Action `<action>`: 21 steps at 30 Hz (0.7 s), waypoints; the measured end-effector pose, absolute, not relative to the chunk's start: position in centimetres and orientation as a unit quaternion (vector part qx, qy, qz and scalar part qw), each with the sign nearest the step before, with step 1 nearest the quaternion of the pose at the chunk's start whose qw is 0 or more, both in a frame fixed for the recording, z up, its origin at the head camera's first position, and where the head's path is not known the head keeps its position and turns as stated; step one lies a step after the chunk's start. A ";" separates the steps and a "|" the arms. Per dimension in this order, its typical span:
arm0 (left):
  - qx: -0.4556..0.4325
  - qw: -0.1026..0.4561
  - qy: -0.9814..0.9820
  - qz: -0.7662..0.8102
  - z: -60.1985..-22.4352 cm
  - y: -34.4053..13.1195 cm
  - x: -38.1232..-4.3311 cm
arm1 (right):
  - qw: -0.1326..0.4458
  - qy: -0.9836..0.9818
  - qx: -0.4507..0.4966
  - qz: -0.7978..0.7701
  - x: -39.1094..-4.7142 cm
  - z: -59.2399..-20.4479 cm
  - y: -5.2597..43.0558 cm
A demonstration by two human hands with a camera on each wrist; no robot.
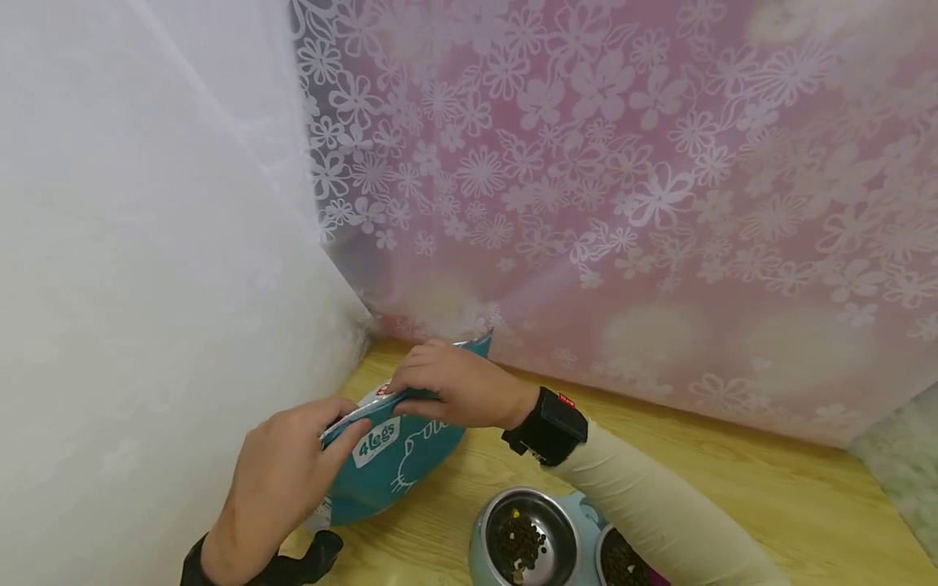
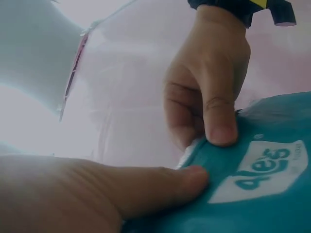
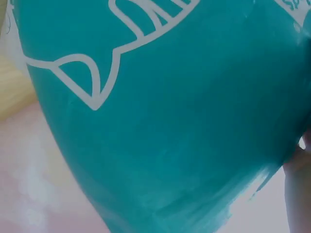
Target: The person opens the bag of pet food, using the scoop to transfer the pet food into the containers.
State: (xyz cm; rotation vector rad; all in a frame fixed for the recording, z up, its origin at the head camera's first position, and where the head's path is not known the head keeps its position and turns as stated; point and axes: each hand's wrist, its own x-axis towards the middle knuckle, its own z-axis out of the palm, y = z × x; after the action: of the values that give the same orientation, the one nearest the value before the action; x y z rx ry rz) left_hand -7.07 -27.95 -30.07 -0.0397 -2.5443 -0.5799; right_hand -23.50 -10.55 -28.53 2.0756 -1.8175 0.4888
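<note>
A teal pet food bag [image 1: 432,443] marked "4Legs" stands on the wood-look floor, leaning a little. At the near-left end of its top edge, my left hand [image 1: 282,460] pinches the rim between thumb and fingers. Farther along the same edge, my right hand [image 1: 458,382] grips the rim, thumb on the printed side. The left wrist view has both thumbs pressing the bag [image 2: 272,194] near its top, with the right hand [image 2: 209,82] coming from above. In the right wrist view the bag's printed side [image 3: 170,121] fills most of the picture. The bag's inside is hidden.
Below my right forearm sits a light blue double pet feeder [image 1: 478,541]. Its steel bowl [image 1: 560,537] holds some brown kibble, and a second bowl, partly covered by the sleeve, holds more. A white curtain [image 1: 183,285] hangs at left, a pink flowered curtain [image 1: 623,203] behind.
</note>
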 end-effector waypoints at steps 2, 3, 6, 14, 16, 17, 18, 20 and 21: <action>-0.007 0.242 -0.947 -0.210 -29.5 -28.2 -7.1 | 0.180 -0.633 0.733 0.172 -23.6 -28.4 -10.7; -0.005 0.230 -0.951 -0.205 -29.2 -28.1 -7.1 | 0.188 -0.630 0.735 0.169 -23.6 -28.4 -10.9; 0.002 0.202 -0.962 -0.184 -28.5 -27.4 -7.3 | 0.208 -0.624 0.735 0.165 -23.6 -28.5 -11.2; 0.012 0.217 -0.966 -0.137 -27.9 -25.9 -8.6 | 0.218 -0.633 0.722 0.177 -23.9 -29.2 -11.5; 0.003 0.234 -0.963 -0.135 -28.1 -26.2 -8.7 | 0.213 -0.633 0.723 0.176 -23.9 -29.3 -11.6; -0.003 0.238 -0.962 -0.137 -28.2 -26.4 -8.7 | 0.206 -0.634 0.724 0.176 -23.9 -29.3 -11.5; -0.008 0.238 -0.961 -0.138 -28.3 -26.6 -8.8 | 0.195 -0.636 0.726 0.177 -24.0 -29.2 -11.5; -0.017 0.237 -0.961 -0.143 -28.6 -26.8 -8.8 | 0.164 -0.640 0.729 0.178 -24.3 -29.0 -11.2; -0.020 0.237 -0.960 -0.145 -28.6 -26.9 -8.9 | 0.144 -0.644 0.730 0.180 -24.7 -28.8 -10.9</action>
State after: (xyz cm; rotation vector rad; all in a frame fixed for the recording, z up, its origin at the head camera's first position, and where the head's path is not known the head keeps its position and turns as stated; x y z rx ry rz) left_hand -8.92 -26.87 -28.64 -0.0557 -2.6325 -0.3986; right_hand -24.69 -10.92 -28.84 2.1026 -1.8564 0.5174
